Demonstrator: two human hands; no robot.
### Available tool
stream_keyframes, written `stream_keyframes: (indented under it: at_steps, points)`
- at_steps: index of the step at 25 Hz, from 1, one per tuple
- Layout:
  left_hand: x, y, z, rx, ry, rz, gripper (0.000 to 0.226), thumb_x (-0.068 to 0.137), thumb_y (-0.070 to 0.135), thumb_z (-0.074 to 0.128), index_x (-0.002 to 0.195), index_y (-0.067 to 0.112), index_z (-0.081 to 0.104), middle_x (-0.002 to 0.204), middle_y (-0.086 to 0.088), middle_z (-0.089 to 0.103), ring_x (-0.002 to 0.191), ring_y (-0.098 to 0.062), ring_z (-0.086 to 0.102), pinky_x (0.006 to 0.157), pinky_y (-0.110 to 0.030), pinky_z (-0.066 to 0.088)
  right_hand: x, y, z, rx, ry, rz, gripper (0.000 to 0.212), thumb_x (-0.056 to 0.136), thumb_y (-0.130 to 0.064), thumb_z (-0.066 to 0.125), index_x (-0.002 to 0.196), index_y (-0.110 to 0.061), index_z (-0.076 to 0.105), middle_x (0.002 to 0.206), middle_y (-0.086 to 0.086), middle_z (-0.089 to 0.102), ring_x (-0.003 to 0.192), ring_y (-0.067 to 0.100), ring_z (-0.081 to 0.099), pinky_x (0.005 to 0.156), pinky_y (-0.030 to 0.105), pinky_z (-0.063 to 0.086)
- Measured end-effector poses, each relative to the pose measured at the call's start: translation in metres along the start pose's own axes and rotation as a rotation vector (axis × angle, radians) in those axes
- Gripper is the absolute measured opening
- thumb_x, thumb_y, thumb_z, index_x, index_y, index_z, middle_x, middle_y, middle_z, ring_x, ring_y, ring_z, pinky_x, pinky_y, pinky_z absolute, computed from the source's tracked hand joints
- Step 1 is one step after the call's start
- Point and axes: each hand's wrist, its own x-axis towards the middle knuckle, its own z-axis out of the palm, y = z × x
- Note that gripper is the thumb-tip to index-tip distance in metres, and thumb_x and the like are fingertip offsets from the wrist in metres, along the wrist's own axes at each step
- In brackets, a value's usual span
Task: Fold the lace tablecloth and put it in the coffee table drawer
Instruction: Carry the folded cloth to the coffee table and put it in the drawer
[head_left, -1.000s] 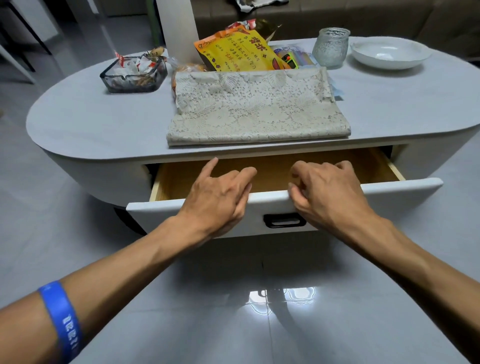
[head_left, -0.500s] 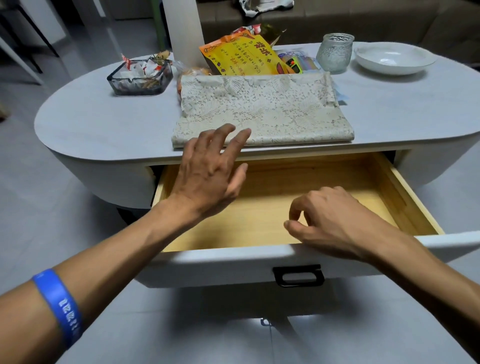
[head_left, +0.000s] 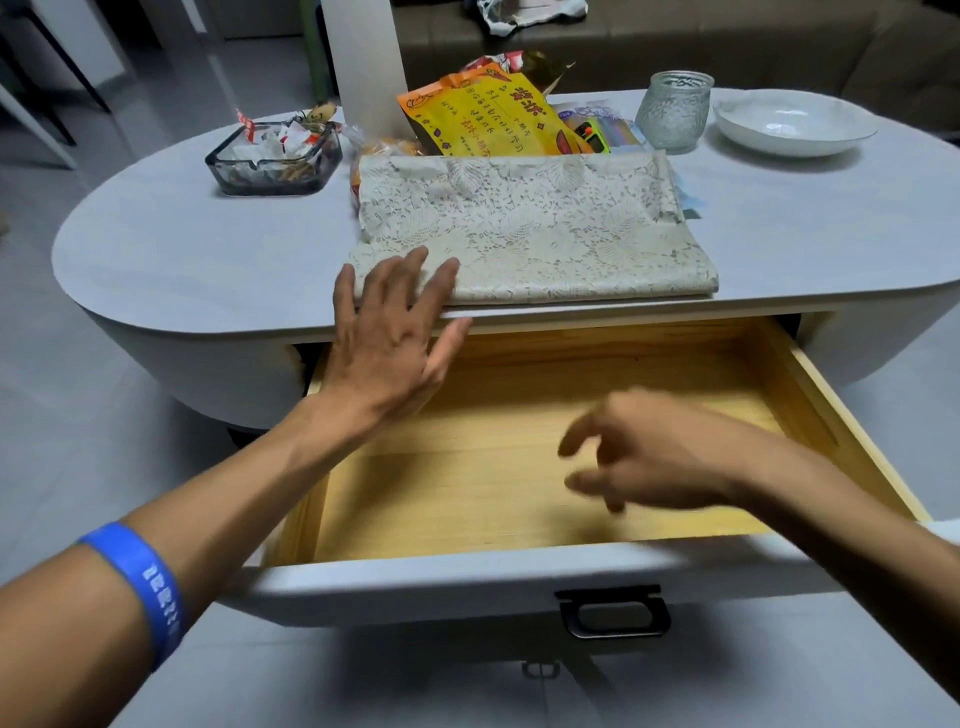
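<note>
The folded cream lace tablecloth (head_left: 540, 239) lies flat on the grey oval coffee table (head_left: 208, 260), near its front edge. Below it the wooden drawer (head_left: 519, 457) is pulled far out and holds nothing; its white front carries a black handle (head_left: 613, 610). My left hand (head_left: 395, 332) has straight spread fingers whose tips lie on the cloth's front left corner. My right hand (head_left: 649, 452) hovers over the drawer's inside, blurred, fingers loosely bent, holding nothing.
Behind the cloth stand a yellow snack bag (head_left: 483, 119), a dark glass tray of wrapped sweets (head_left: 275, 156), a textured glass jar (head_left: 675, 111) and a white bowl (head_left: 795, 122). A brown sofa (head_left: 727, 41) runs along the back. Grey tiled floor surrounds the table.
The drawer has come further out. My left hand went up from the drawer front onto the cloth's corner. My right hand let go of the drawer front and lifted over the drawer.
</note>
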Motion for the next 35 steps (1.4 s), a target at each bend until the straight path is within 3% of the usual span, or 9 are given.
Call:
stream_keyframes:
  at_steps: [3,5,7,10,17,22,26,31,35]
  points:
    - [0.034,-0.011,-0.001,-0.066,0.044,-0.22,0.048,0.097,0.043,0.036,0.141,0.022,0.039,0.147,-0.01,0.041,0.134,-0.031,0.035,0.111,-0.056,0.023,0.045,0.019,-0.031,0.056,0.696,0.075,0.021,0.088,-0.038,0.055,0.098,-0.025,0.067,0.082,-0.004,0.071,0.08,0.02,0.065,0.074,0.033,0.051]
    - [0.057,-0.017,-0.004,-0.076,-0.071,-0.454,0.048,0.095,0.04,0.036,0.14,0.021,0.037,0.143,-0.013,0.045,0.132,-0.035,0.035,0.106,-0.054,0.025,0.075,0.041,-0.055,-0.004,0.911,0.267,0.034,0.088,-0.036,0.05,0.116,-0.018,0.057,0.11,0.009,0.066,0.101,0.032,0.059,0.086,0.043,0.044]
    - [0.069,-0.016,-0.005,-0.117,-0.192,-0.609,0.049,0.091,0.036,0.041,0.137,0.02,0.039,0.136,-0.015,0.05,0.128,-0.037,0.035,0.095,-0.05,0.03,0.097,0.065,-0.068,-0.027,0.782,0.537,0.054,0.085,-0.041,0.05,0.131,-0.012,0.043,0.132,0.018,0.051,0.121,0.04,0.044,0.099,0.051,0.033]
    - [0.082,-0.015,-0.007,-0.159,-0.172,-0.683,0.049,0.083,0.029,0.052,0.13,0.017,0.043,0.129,-0.015,0.053,0.125,-0.038,0.038,0.089,-0.047,0.03,0.117,0.08,-0.074,0.048,0.758,0.7,0.064,0.081,-0.048,0.054,0.131,-0.009,0.041,0.135,0.02,0.049,0.126,0.041,0.04,0.101,0.052,0.03]
    - [0.094,-0.033,-0.006,-0.344,-0.153,-0.924,0.048,0.077,0.041,0.066,0.114,0.012,0.054,0.125,-0.014,0.057,0.117,-0.037,0.049,0.097,-0.047,0.033,0.122,0.089,-0.088,0.381,0.759,0.676,0.043,0.073,-0.045,0.07,0.098,-0.016,0.05,0.118,0.012,0.062,0.108,0.037,0.055,0.09,0.043,0.039]
    - [0.091,-0.027,-0.003,-0.359,-0.068,-0.896,0.046,0.081,0.034,0.062,0.121,0.019,0.047,0.132,-0.01,0.05,0.122,-0.034,0.043,0.098,-0.047,0.032,0.125,0.084,-0.075,0.123,0.884,0.606,0.03,0.082,-0.03,0.055,0.105,-0.012,0.057,0.113,0.016,0.063,0.11,0.039,0.053,0.093,0.047,0.033]
    - [0.085,-0.025,-0.005,-0.503,0.054,-0.854,0.026,0.079,0.027,0.05,0.104,0.023,0.042,0.114,-0.005,0.059,0.097,-0.03,0.05,0.092,-0.045,0.042,0.12,0.084,-0.068,0.112,0.948,0.521,0.019,0.085,-0.03,0.051,0.098,-0.017,0.047,0.106,0.015,0.065,0.099,0.038,0.057,0.089,0.045,0.031]
    - [0.084,-0.024,-0.012,-0.519,0.052,-0.849,0.032,0.083,0.026,0.045,0.113,0.016,0.047,0.12,-0.009,0.057,0.106,-0.033,0.054,0.079,-0.039,0.041,0.116,0.083,-0.067,0.125,0.995,0.529,0.033,0.096,-0.036,0.04,0.111,-0.009,0.051,0.112,0.018,0.064,0.104,0.04,0.056,0.093,0.048,0.032]
    - [0.079,-0.031,-0.026,-0.695,0.066,-0.844,0.03,0.078,0.019,0.057,0.106,0.021,0.046,0.104,-0.003,0.054,0.095,-0.027,0.054,0.067,-0.035,0.043,0.105,0.079,-0.066,0.13,1.041,0.503,0.032,0.097,-0.035,0.039,0.109,-0.009,0.051,0.111,0.018,0.064,0.104,0.04,0.056,0.093,0.048,0.032]
